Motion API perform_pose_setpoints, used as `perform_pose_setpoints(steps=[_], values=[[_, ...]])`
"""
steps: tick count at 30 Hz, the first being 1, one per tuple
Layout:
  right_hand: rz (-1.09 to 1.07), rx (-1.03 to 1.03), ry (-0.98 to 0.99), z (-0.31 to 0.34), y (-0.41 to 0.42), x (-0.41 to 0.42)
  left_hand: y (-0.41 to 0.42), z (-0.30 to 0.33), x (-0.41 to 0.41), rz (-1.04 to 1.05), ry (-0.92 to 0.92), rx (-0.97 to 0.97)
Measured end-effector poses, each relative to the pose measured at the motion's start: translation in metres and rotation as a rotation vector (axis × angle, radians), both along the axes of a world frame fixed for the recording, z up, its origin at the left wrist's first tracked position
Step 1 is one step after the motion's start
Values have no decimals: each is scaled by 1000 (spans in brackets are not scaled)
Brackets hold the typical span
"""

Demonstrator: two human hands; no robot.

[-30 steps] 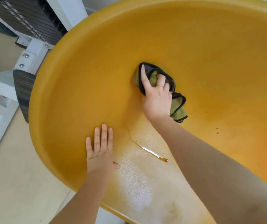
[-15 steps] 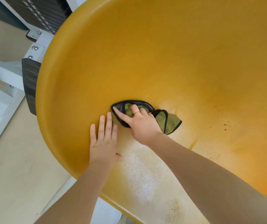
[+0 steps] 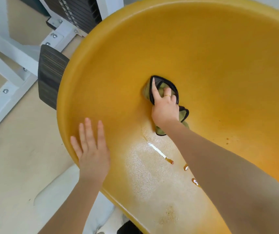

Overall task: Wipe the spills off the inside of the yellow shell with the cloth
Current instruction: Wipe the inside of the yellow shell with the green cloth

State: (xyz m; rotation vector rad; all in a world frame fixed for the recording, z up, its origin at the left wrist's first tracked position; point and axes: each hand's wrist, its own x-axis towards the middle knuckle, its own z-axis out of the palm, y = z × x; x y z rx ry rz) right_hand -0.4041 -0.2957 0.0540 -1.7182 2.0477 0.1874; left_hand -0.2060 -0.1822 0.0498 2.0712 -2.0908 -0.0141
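Cloth: green w/ black edging, bunched under your right hand, pressed on the inner wall of the yellow shell, approx. mid-bowl, up-slope of the wet patch. Right hand gripped it: index finger lay straight along the black edge, other fingers curled into the fabric. A tail of cloth trailed out below the wrist.

Change vs. 0.5 s earlier: cloth had been low and left, right beside your left hand. It went back up and right, close to where it was 1.0 s ago. So one full down-and-back stroke was done. Judgement: stroke did not finish the job.

Shell contents: amber streak ran down the slope below the cloth, ending in a brown bead. More amber drops sat just beside your right forearm; one was partly hidden by the arm. Pale, speckled wet film around them. Small brown specks on the far right wall, well apart from the cloth. All of that was not yet wiped; next passes likely need to go lower and right.

Left hand: open, fingers straight, flat on the shell's near rim, holding nothing. Blurred, so prob. in motion.

Outside shell: white frame w/ bolts, black ribbed pad, beige floor.
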Motion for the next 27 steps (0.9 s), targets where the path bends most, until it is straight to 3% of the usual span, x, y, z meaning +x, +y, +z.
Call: perform_pose_setpoints(steps=[4, 6, 9, 11, 16, 24, 27], values=[[246, 1, -26, -11, 36, 40, 1, 4, 3, 178, 228, -99], [405, 17, -39, -17, 61, 58, 4, 5, -1, 362, 370, -100], [563, 74, -73, -22, 93, 77, 18, 1, -2, 722, 783, 3], [610, 66, -88, -24, 102, 79, 28, -4, 1, 846, 949, 110], [613, -18, -29, -20, 79, 59, 28, -4, -6, 920, 888, 229], [118, -142, 205, -19, 13, -8, 34, -2, -2, 877, 791, 311], [14, -96, 139, -23, 15, 4, 35, -6, 3, 843, 764, 332]])
